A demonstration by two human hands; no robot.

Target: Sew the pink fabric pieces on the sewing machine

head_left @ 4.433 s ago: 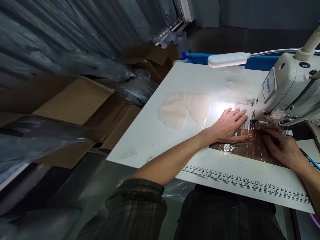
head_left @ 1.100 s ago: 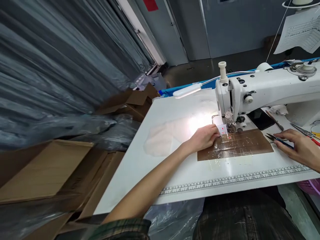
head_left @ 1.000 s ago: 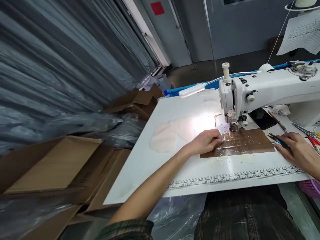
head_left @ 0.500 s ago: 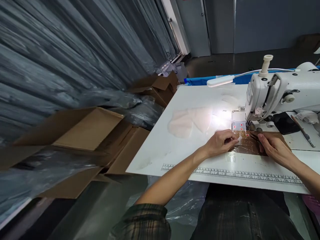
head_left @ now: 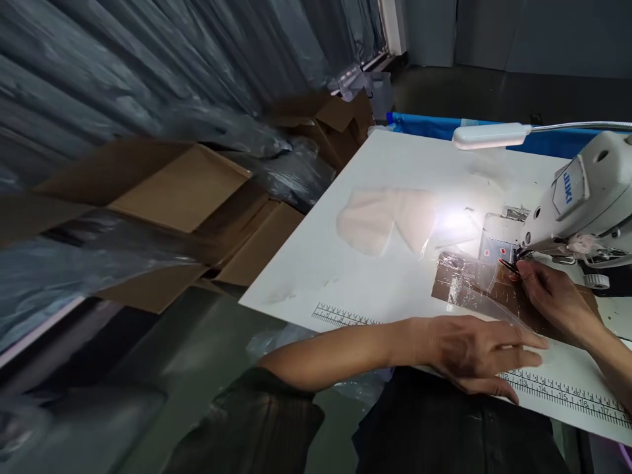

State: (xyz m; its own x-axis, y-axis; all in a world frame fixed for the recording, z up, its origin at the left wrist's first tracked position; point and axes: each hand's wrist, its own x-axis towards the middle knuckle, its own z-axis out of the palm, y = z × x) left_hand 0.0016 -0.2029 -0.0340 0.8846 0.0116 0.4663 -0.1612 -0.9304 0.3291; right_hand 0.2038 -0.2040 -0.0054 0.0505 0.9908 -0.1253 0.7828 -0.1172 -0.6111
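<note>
My right hand [head_left: 555, 293] is closed on dark tweezers [head_left: 508, 266], their tips pointing left beside the needle area of a white sewing machine [head_left: 587, 191]. Under that hand lies a brown board [head_left: 447, 280] covered with shiny clear tape. A thin see-through strip [head_left: 494, 306] crosses the board and runs toward the table's front. My left hand [head_left: 481, 352] is over the front edge, fingers stretched out to the right, above the printed ruler [head_left: 563, 393]. It holds nothing that I can see. The machine's needle is hidden behind my right fingers.
Sheer pale fabric pieces [head_left: 385, 220] lie on the white table [head_left: 306, 263]. A lit lamp [head_left: 491, 135] on a bendy arm hangs over the back. Open cardboard boxes [head_left: 178, 187] with plastic wrap stand left of the table. A metal plate with red marks [head_left: 496, 251] sits by the needle.
My left hand has left the board and moved down and right to the table's front edge, its fingers opening out. The tweezers have come closer to the needle area. The view has shifted.
</note>
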